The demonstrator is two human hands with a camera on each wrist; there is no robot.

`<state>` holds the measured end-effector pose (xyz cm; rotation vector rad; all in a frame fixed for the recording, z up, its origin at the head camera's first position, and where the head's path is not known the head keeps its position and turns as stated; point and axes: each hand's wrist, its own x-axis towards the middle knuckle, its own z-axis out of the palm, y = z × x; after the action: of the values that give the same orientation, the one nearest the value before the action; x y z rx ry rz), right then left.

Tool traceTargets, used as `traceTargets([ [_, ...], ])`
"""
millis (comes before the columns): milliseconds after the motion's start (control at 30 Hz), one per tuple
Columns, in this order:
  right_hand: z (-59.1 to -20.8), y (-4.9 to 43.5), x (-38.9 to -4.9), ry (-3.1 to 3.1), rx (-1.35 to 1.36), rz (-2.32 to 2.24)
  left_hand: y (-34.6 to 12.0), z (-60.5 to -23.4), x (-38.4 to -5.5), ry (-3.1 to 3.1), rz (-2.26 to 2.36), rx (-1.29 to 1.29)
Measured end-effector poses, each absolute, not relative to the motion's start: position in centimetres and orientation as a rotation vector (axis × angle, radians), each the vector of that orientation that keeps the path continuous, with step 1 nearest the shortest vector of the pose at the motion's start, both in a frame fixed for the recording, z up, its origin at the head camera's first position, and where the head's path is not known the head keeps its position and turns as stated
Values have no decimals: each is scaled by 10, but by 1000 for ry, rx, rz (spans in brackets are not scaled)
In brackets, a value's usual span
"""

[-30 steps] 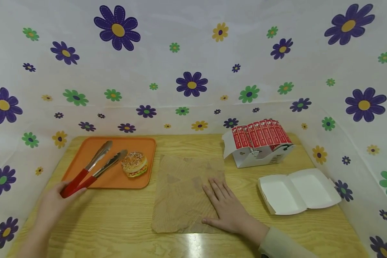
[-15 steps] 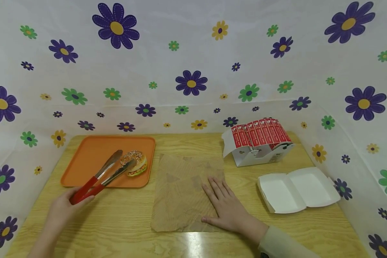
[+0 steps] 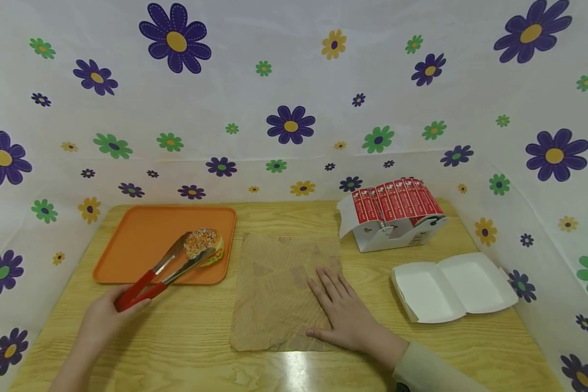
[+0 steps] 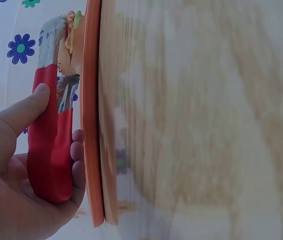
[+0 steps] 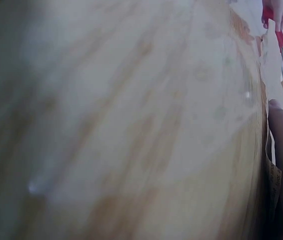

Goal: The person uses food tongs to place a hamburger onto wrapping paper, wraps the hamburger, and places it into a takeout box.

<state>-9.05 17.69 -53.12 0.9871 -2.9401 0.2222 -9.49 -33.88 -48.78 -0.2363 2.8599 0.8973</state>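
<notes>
My left hand [image 3: 109, 321] grips a pair of tongs [image 3: 144, 288] by the red handles, thumb on one arm and fingers curled round the other, as the left wrist view also shows. The metal tips of the tongs reach either side of a seeded burger [image 3: 203, 243]; whether both tips press on it I cannot tell. The burger rests on the right part of an orange tray [image 3: 127, 245]. With fingers spread, my right hand [image 3: 348, 316] lies flat on the right edge of a brown sheet of wrapping paper [image 3: 274, 305].
An open white clamshell box [image 3: 453, 291] lies at the right of the wooden table [image 3: 186, 337]. Behind it stands a white holder with several red packets [image 3: 397, 201]. A flower-patterned curtain [image 3: 245, 49] closes off the back and sides.
My left hand has moved right and slightly down with the tongs. Their tips have gone from left of the burger to either side of it. My right hand stays on the paper.
</notes>
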Motion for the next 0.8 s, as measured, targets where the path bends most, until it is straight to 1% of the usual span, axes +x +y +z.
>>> traceTargets([
  [300, -532, 177, -91, -2952, 982, 221, -333, -486, -95, 2868, 900, -229],
  [800, -532, 177, -91, -2962, 981, 231, -318, -460, -89, 2966, 773, -214],
])
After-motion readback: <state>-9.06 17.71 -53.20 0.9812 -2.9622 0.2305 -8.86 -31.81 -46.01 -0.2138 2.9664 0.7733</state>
